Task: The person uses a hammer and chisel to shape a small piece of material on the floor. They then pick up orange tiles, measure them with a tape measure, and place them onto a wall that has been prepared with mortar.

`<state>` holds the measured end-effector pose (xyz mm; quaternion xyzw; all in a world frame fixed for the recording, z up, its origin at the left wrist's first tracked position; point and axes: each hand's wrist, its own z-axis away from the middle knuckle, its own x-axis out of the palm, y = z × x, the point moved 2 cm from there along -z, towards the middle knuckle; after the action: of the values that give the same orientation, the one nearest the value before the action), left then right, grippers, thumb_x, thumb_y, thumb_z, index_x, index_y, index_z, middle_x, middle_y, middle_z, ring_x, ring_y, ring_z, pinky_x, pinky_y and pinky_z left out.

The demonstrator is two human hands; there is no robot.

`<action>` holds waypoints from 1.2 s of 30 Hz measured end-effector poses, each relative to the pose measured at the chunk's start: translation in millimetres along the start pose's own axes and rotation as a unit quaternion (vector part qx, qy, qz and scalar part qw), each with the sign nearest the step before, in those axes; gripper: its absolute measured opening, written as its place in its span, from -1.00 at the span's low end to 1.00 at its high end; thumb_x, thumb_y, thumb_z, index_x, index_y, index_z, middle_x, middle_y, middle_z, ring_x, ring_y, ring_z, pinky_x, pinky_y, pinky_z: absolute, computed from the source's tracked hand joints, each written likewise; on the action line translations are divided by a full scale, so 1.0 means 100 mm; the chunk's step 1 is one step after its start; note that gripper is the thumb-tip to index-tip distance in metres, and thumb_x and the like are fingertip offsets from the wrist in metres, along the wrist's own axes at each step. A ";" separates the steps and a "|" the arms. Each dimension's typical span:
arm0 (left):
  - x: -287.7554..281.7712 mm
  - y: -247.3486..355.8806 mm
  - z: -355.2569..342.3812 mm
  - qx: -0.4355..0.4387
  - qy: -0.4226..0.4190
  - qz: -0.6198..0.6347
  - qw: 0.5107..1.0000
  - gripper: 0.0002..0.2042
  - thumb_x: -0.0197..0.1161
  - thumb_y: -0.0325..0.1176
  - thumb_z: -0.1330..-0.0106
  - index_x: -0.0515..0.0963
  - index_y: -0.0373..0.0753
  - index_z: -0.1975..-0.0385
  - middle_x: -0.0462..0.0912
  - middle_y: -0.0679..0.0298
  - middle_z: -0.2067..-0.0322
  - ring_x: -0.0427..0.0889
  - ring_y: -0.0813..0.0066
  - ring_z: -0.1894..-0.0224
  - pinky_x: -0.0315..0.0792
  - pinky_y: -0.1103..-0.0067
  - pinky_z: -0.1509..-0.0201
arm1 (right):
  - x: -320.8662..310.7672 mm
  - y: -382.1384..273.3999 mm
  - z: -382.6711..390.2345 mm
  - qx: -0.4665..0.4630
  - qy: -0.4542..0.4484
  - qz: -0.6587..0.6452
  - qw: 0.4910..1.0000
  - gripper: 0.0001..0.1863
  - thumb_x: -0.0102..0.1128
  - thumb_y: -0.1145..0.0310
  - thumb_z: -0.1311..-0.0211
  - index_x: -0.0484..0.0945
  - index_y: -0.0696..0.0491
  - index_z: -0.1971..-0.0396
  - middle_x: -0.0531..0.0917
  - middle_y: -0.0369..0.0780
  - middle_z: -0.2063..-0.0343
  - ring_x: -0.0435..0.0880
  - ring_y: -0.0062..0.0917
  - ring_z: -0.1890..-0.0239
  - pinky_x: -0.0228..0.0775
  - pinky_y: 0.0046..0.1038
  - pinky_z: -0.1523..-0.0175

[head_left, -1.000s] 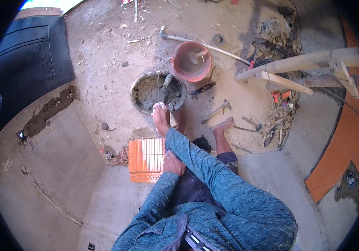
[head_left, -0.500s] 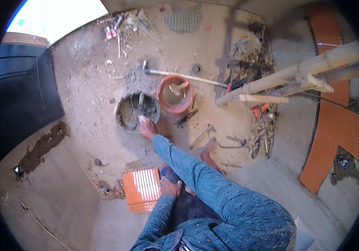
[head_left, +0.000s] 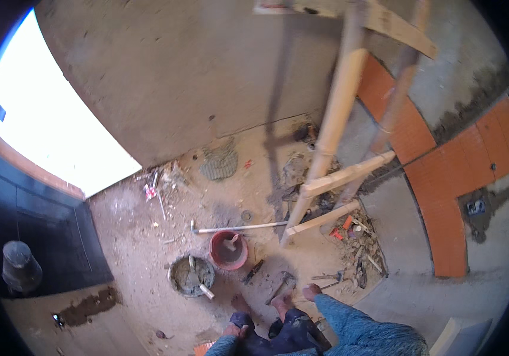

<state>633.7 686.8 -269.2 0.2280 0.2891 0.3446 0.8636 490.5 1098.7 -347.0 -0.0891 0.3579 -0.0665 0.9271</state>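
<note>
My right hand [head_left: 311,292] is off to the right of my feet, its fingers curled together with nothing showing in them, near a hammer [head_left: 279,289] on the floor. My left hand [head_left: 235,331] rests on my left knee, fingers laid over it. Ahead of my feet stands a round tub of grey mortar [head_left: 177,280]; a trowel [head_left: 206,291] lies in it, its pale handle over the near rim. A red bucket [head_left: 229,264] with murky water and a pale tool inside stands just beyond. At the lower edge, an orange grooved tile [head_left: 203,349] shows partly beside my left arm.
Behind the bucket a pipe [head_left: 239,228] lies across the dirt floor. A wooden ladder-like frame [head_left: 328,142] rises at right, before a wall with orange tiles [head_left: 444,178]. Rubble and tools [head_left: 355,255] lie near its foot. A dark door panel [head_left: 46,225] stands at left.
My right hand has let go of the trowel and moved right, away from the mortar tub. The view has tilted up, showing more wall; the orange tile has mostly left the picture.
</note>
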 end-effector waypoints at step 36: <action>0.35 6.08 -4.19 0.382 -0.149 -0.670 0.619 -0.31 0.34 0.21 -0.11 0.60 -0.35 0.00 0.66 -0.18 0.10 0.62 -0.15 0.00 0.47 0.14 -0.12 | 0.65 0.06 2.57 0.530 0.263 -0.507 0.627 -0.62 -0.04 0.20 -0.25 0.69 0.15 0.35 0.69 0.03 0.19 0.65 -0.04 0.08 0.50 -0.05 -0.05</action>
<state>97.8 1194.3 -226.1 0.3284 0.3346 -0.5092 0.7217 712.4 1122.5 -203.1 0.2714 0.3882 -0.7244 0.5009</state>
